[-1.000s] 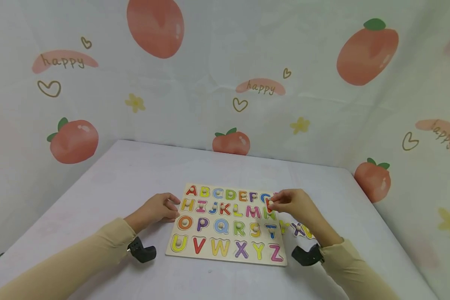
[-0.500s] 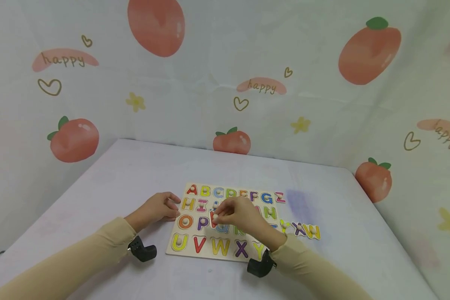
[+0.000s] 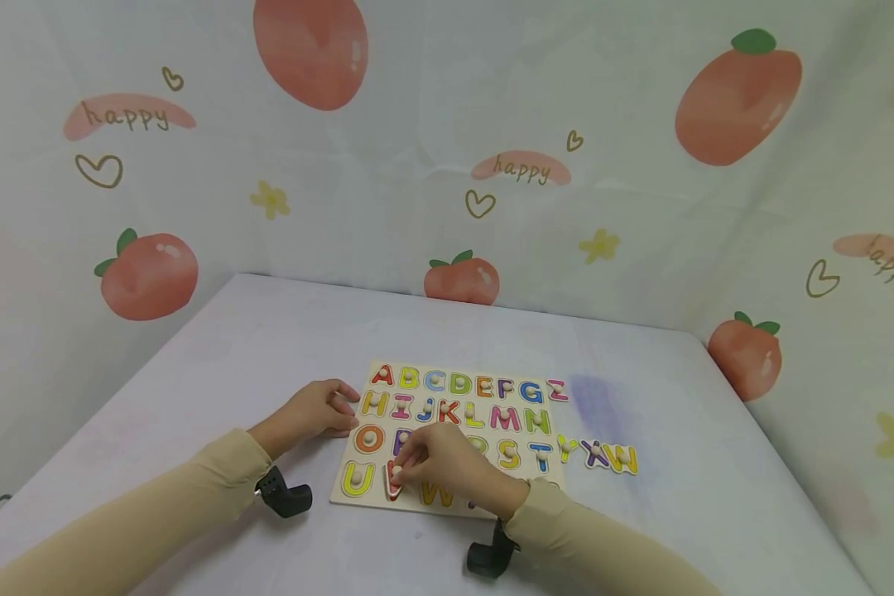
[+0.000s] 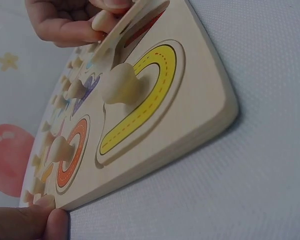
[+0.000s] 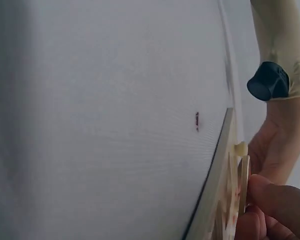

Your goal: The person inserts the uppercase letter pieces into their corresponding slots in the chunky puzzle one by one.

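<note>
A wooden alphabet puzzle board (image 3: pixel 376 500) lies on the table, its letter pieces topped with round knobs. With thumb and fingers my right hand (image 3: pixel 454 468) pinches the knob of a red V piece (image 3: pixel 391 487) over the bottom row. In the left wrist view the V piece (image 4: pixel 121 27) stands tilted above its red recess, beside the yellow U piece (image 4: pixel 162 75). At the board's left edge is my left hand (image 3: pixel 313 414); its thumb (image 4: pixel 45 202) lies on top and a finger against the side. Part of the bottom row is hidden behind my right hand.
Yellow Y (image 3: pixel 567 448), purple X (image 3: pixel 594 453) and yellow W (image 3: pixel 622 459) pieces lie right of the board. A pink Z piece (image 3: pixel 557 391) sits by its upper right corner. A printed cloth wall (image 3: pixel 387 190) stands behind the white table (image 3: pixel 305 323).
My right hand has carried the red V piece from the board's upper right, leftward and nearer, to the bottom row. The left hand has stayed at the left edge.
</note>
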A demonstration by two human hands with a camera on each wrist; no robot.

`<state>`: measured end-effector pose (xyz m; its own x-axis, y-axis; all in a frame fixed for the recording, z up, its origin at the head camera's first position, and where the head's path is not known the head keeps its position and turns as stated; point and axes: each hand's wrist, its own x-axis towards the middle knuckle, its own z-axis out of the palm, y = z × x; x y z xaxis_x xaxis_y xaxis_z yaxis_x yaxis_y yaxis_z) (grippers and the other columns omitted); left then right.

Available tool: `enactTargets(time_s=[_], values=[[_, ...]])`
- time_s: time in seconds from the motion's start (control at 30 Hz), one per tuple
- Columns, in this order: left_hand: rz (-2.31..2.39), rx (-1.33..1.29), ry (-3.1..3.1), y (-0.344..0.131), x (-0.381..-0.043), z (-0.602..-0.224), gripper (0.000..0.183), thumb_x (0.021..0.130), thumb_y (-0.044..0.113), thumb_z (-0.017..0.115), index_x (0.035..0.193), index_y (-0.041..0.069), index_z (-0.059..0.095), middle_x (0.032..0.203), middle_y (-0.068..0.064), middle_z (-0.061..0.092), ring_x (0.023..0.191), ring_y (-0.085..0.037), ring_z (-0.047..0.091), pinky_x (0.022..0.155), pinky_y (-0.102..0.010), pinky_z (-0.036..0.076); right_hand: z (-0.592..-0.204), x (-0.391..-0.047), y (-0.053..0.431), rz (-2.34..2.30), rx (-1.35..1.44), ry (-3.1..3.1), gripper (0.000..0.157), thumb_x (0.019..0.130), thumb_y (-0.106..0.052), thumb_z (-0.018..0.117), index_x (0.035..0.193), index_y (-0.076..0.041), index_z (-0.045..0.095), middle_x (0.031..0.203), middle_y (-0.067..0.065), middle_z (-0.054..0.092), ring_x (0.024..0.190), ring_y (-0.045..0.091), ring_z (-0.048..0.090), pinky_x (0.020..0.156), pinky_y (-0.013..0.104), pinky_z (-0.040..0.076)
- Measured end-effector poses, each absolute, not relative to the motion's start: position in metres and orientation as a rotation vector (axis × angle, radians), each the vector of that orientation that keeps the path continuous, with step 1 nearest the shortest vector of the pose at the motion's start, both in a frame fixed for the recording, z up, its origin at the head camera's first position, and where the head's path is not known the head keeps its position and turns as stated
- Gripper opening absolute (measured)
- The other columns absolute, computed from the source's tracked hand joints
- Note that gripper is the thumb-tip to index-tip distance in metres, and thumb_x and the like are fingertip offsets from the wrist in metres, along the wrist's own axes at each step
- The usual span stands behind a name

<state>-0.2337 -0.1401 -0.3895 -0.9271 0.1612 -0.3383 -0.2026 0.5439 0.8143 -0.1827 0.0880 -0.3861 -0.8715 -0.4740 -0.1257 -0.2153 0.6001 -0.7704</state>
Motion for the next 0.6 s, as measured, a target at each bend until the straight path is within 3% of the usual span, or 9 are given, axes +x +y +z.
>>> enactTargets(time_s=[0.6], values=[[1.344,-0.041,2.412,-0.1398,-0.2343,-0.3915,0.042,0.082,0.002,0.073,0.119,-0.005,0.055,0.091,-0.012,0.060,0.072,-0.014,0.061,0.066,-0.026,0.059,-0.3907,-0.1838,0.0811,-1.050,-0.584,2.517,0.013,0.076,-0.016,0.082,0.075,-0.015,0.069,0.062,-0.009,0.061,0.059,0.001,0.052,0.055,0.015,0.042]])
